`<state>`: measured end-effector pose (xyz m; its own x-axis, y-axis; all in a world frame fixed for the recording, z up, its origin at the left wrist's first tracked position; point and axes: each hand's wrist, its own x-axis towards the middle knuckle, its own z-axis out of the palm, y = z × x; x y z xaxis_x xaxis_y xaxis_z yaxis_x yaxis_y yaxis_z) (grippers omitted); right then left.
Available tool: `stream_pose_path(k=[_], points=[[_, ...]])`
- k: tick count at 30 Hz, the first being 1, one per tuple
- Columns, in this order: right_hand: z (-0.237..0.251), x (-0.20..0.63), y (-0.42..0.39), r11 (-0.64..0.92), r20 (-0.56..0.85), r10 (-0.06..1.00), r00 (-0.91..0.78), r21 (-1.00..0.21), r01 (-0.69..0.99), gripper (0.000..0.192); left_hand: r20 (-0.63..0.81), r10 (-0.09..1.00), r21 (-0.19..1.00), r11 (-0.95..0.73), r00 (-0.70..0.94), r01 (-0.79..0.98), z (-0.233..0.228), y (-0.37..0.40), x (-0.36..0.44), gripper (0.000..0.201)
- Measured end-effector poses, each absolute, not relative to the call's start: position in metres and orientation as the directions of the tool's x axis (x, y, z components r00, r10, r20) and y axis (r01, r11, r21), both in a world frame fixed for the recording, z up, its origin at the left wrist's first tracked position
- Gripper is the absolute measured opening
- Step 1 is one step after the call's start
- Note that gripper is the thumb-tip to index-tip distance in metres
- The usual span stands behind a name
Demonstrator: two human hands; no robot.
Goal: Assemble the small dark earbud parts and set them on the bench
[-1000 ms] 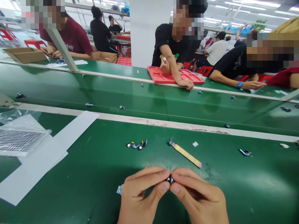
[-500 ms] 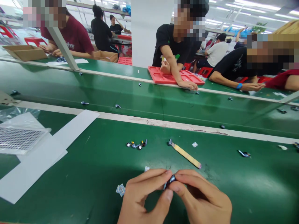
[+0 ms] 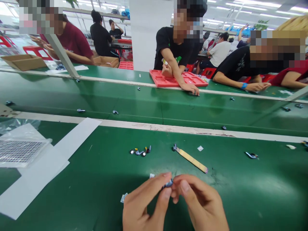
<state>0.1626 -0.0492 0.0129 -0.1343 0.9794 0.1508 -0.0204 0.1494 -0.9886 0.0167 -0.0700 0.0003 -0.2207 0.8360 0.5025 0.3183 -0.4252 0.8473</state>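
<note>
My left hand (image 3: pixel 146 202) pinches a small shiny dark blue earbud (image 3: pixel 169 183) between thumb and fingers. Close against its right side is my right hand (image 3: pixel 202 202), fingers curled and thumb near the index finger; anything between them is hidden. Beyond the hands lies a blade tool with a yellow handle (image 3: pixel 192 160), its tip against another earbud part (image 3: pixel 174 147). Left of that is a small group of opened earbud parts (image 3: pixel 141 151) with round silvery pieces. Small printed square labels (image 3: pixel 124 197) lie beside my left hand, one more (image 3: pixel 200 148) near the tool.
White paper sheets (image 3: pixel 48 173) and a bagged grid sheet (image 3: pixel 21 152) lie at left. An earbud piece (image 3: pixel 252 155) is at right. Past a pale rail (image 3: pixel 144 126), several earbud pieces lie on a green belt (image 3: pixel 134 102). Co-workers sit opposite, one by a red tray (image 3: pixel 156 78).
My right thumb and fingers have shifted off the earbud's face, while my left hand keeps it pinched and has moved slightly left. The opposite co-worker's hand now covers a piece near the belt.
</note>
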Motion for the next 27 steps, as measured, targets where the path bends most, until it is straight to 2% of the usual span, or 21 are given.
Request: stream_pose_path(k=[3,6,10,15,18,23,25,27], points=[[0.011,0.155,-0.049,-0.031,-0.014,0.976,-0.217,-0.997,-0.077,0.021,0.354,0.867,0.935,-0.337,-0.35,0.112,0.003,-0.07,0.024,0.022],[0.01,0.145,-0.05,-0.109,-0.074,0.974,-0.215,-0.982,-0.157,0.028,0.328,0.874,0.942,-0.332,-0.36,0.052,0.001,-0.069,0.028,0.017],[0.002,0.137,-0.049,-0.225,-0.126,0.954,-0.271,-0.9,-0.374,0.032,0.425,0.837,0.905,-0.394,-0.344,0.159,-0.008,-0.07,0.029,0.02],[-0.009,0.133,-0.048,-0.383,-0.192,0.915,-0.354,-0.689,-0.616,0.031,0.572,0.767,0.811,-0.475,-0.291,0.342,-0.014,-0.07,0.028,0.034],[-0.01,0.133,-0.049,-0.418,-0.246,0.907,-0.341,-0.623,-0.661,0.032,0.619,0.746,0.767,-0.505,-0.247,0.396,-0.01,-0.069,0.027,0.035],[-0.015,0.137,-0.047,-0.406,-0.207,0.911,-0.356,-0.596,-0.693,0.033,0.594,0.787,0.782,-0.516,-0.167,0.349,0.005,-0.063,0.015,0.022],[-0.018,0.139,-0.046,-0.415,-0.199,0.905,-0.375,-0.6,-0.684,0.033,0.598,0.8,0.76,-0.543,-0.057,0.357,0.012,-0.061,0.008,0.027],[-0.021,0.141,-0.045,-0.428,-0.198,0.899,-0.391,-0.588,-0.686,0.031,0.628,0.773,0.686,-0.606,0.094,0.403,0.017,-0.059,0.004,0.035]])
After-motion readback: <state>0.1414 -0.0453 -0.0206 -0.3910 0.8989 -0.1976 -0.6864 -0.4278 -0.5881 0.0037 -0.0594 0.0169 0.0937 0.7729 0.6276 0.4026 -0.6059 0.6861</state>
